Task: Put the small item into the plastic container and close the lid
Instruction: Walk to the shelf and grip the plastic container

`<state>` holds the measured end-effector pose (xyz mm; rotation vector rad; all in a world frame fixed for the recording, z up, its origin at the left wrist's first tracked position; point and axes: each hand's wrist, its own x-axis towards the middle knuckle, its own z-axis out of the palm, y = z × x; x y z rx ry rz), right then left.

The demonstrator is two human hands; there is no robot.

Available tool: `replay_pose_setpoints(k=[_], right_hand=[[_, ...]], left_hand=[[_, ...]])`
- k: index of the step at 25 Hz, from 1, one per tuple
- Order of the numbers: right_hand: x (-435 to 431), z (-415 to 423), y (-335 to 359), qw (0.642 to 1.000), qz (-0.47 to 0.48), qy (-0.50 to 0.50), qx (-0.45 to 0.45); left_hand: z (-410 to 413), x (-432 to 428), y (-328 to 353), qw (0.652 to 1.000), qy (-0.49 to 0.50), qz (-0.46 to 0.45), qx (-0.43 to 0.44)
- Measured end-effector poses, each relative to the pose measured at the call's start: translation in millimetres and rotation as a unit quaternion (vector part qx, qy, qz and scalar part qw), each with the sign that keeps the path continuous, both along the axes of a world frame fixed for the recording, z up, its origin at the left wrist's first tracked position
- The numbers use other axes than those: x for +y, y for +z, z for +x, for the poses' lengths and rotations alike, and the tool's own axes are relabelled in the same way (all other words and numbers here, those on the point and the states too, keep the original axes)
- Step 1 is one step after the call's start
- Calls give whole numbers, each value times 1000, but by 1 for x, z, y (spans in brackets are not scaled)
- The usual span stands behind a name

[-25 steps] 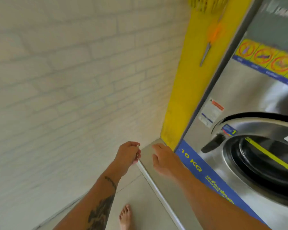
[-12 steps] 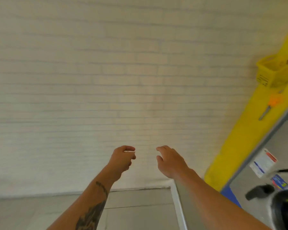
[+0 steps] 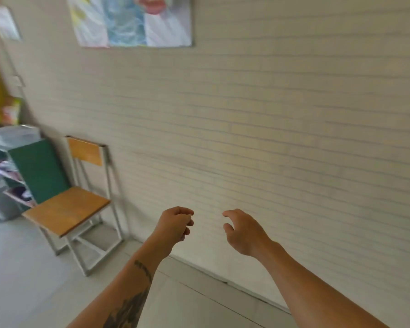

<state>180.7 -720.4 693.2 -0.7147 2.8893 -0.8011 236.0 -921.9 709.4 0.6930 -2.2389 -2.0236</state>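
Note:
My left hand (image 3: 174, 224) is held out in front of the white brick wall with its fingers curled in and thumb pressed to forefinger. A tiny pale sliver, the small item (image 3: 191, 217), shows in that pinch; the image is too blurred to tell its shape. My right hand (image 3: 243, 230) hovers level with it a short way to the right, empty, with thumb and fingers apart and loosely bent. I cannot make out a plastic container in view.
A wooden chair with a metal frame (image 3: 69, 209) stands against the wall at left. Behind it is a green shelf unit (image 3: 37, 169) with blurred things on it. A poster (image 3: 133, 20) hangs high on the wall (image 3: 294, 138). Tiled floor (image 3: 21, 280) spreads below.
My view has swung left: the washing machine and yellow pillar have gone out of frame, and the chair and shelf have come in. Both hands keep the same pose in front of me.

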Motion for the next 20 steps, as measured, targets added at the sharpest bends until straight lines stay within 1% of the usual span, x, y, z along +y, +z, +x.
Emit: replay_pose_setpoints(k=[5,10,16,19,20], right_hand=[[-171,9,10,997,-11,72,0],[-326,-5,19,987,-11,157,-2],[-500,-64,7,972,-22,235,-15],[-586,-104,4,966,-5,255,-39],[-613,-116,6,964,3,262,-39]], left_hand=[[36,-156,11,996,84,17,-4],[46,-288,18,984,175,37,-11],[12,-435,12,962,264,58,-30],[-8,-508,18,948,310,59,-41],[-14,-532,23,944,323,58,-33]])
